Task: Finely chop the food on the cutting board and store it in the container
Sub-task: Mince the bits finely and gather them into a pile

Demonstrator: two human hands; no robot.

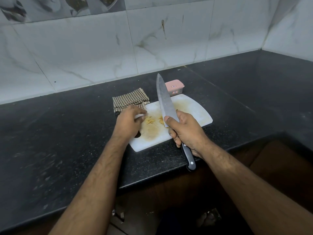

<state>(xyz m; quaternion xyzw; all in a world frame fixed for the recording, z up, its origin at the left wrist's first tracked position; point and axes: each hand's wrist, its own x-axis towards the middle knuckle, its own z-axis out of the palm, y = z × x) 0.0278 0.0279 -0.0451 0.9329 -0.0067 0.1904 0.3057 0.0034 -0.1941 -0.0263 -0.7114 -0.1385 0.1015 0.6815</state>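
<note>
A white cutting board (pixel 191 110) stained yellow lies on the black counter. Small yellowish food pieces (pixel 149 121) sit on its left half. My left hand (pixel 129 120) rests at the board's left edge with curled fingers over a pale piece, its fingertips blurred, right beside the food. My right hand (pixel 183 129) grips the black handle of a large chef's knife (pixel 163 97), thumb on the blade's base. The blade is raised over the board and points away toward the wall. A small container with a pink lid (pixel 174 87) stands closed just behind the board.
A folded checked cloth (pixel 129 100) lies behind my left hand, touching the board's far left corner. The black counter (pixel 67 133) runs left and right, with its front edge near my forearms. A tiled wall (pixel 152 39) rises behind.
</note>
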